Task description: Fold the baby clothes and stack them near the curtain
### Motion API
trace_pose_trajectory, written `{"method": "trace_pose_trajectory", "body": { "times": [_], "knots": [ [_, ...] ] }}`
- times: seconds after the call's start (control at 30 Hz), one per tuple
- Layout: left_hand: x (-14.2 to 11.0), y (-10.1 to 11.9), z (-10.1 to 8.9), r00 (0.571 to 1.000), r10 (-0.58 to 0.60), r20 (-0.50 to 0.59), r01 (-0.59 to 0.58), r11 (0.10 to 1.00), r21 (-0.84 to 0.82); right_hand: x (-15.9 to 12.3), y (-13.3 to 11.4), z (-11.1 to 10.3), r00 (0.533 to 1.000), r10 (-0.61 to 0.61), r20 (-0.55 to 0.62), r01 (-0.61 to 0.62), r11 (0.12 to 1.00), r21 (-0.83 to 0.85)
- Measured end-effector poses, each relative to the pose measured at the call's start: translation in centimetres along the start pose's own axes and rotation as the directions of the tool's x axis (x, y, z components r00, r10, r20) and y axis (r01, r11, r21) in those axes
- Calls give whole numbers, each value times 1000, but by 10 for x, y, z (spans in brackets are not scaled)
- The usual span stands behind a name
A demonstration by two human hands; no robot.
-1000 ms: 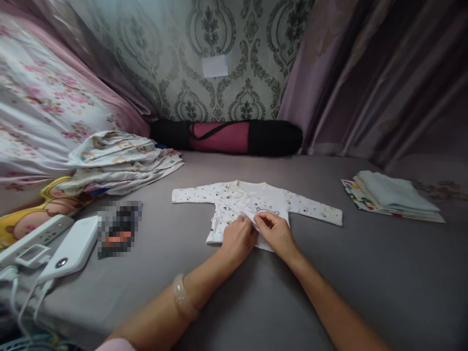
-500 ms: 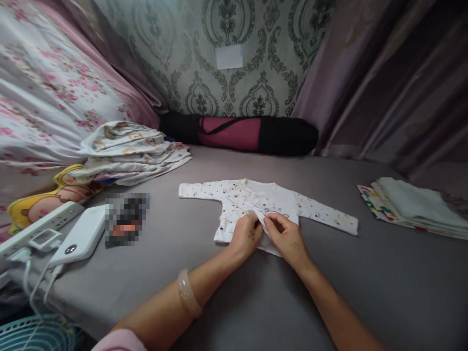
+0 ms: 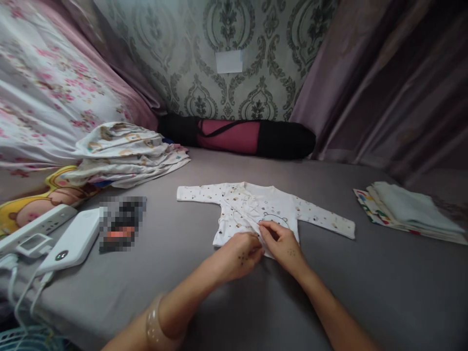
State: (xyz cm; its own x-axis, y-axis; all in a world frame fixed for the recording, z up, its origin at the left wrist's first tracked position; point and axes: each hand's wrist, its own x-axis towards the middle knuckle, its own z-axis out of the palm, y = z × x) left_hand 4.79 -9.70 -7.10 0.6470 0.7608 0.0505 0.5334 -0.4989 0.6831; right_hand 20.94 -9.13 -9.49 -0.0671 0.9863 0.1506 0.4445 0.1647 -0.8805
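Observation:
A small white baby shirt (image 3: 237,209) with tiny prints lies spread on the grey sheet, its sleeves stretched out to both sides. Part of a bear face shows on its right front panel. My left hand (image 3: 237,256) is closed at the bottom hem, fingers curled on the edge of the front flap. Just above and to the right, my right hand (image 3: 284,246) pinches the same flap edge between thumb and forefinger. The hands cover the lower middle of the shirt.
Folded cloths (image 3: 413,209) lie at the right and a heap of printed clothes (image 3: 127,151) at the left. Nearer on the left are a power strip (image 3: 40,226), a white power bank (image 3: 71,241) and a blurred item (image 3: 122,226). A black-and-maroon long bag (image 3: 234,136) lies along the wall.
My left hand has moved down and slightly left along the flap towards the hem. My right hand stays at the flap, slightly further left. The view has shifted a little.

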Motion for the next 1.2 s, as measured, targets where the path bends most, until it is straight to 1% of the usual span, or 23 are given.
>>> {"method": "trace_pose_trajectory", "body": {
  "times": [0.03, 0.1, 0.2, 0.27, 0.33, 0.4, 0.43, 0.47, 0.57, 0.63, 0.67, 0.77, 0.9, 0.97, 1.03, 1.07, 1.1, 1.2],
  "knots": [
    [-3, 1, -4, 1000, -10, 13, 10, 1000, 25, -1, 0, 0, 999, -11, 33, 12, 1000, -19],
    [-6, 2, -10, 999, -38, 16, 36, 994, 101, -2, -2, -2, 989, -41, 142, 52, 996, -76],
    [-9, 5, -14, 993, -115, 7, 110, 962, 251, -4, -7, -7, 951, -52, 305, 106, 981, -162],
    [-10, 8, -16, 980, -197, 8, 182, 923, 338, -3, -11, -12, 930, -36, 367, 115, 974, -196],
    [-9, 11, -19, 963, -268, -10, 250, 886, 390, 4, -16, -17, 902, -6, 431, 113, 968, -223],
    [-7, 13, -22, 956, -290, -37, 279, 865, 416, 18, -20, -22, 880, 33, 475, 105, 959, -262],
    [-6, 13, -22, 958, -285, -40, 275, 862, 425, 29, -21, -24, 881, 47, 471, 102, 953, -286],
    [-5, 13, -22, 961, -276, -34, 262, 862, 434, 42, -20, -25, 895, 48, 444, 106, 943, -314],
    [-2, 10, -20, 966, -257, 25, 217, 862, 457, 87, -15, -24, 963, 14, 270, 107, 898, -428],
    [-2, 7, -18, 963, -264, 46, 213, 858, 467, 115, -10, -19, 984, 25, 176, 72, 847, -527],
    [-1, 7, -18, 963, -265, 47, 213, 857, 468, 127, -9, -16, 986, 46, 160, 54, 821, -568],
    [0, 6, -18, 962, -268, 45, 216, 856, 469, 146, -10, -4, 976, 133, 170, 16, 738, -675],
    [4, 7, -21, 956, -287, 61, 226, 853, 471, 154, -15, 8, 944, 278, 179, -36, 624, -780],
    [5, 8, -21, 953, -295, 64, 232, 852, 469, 158, -14, 11, 907, 368, 207, -62, 601, -797],
    [5, 7, -21, 954, -293, 58, 233, 852, 468, 163, -11, 13, 868, 437, 235, -89, 603, -793],
    [5, 7, -20, 956, -290, 52, 233, 852, 469, 165, -9, 14, 856, 456, 242, -100, 606, -789],
    [5, 7, -20, 957, -286, 44, 233, 853, 468, 166, -9, 14, 855, 460, 239, -105, 606, -789],
    [3, 5, -18, 956, -290, 33, 244, 857, 455, 167, -13, 15, 886, 424, 188, -96, 564, -820]
  ]
}}
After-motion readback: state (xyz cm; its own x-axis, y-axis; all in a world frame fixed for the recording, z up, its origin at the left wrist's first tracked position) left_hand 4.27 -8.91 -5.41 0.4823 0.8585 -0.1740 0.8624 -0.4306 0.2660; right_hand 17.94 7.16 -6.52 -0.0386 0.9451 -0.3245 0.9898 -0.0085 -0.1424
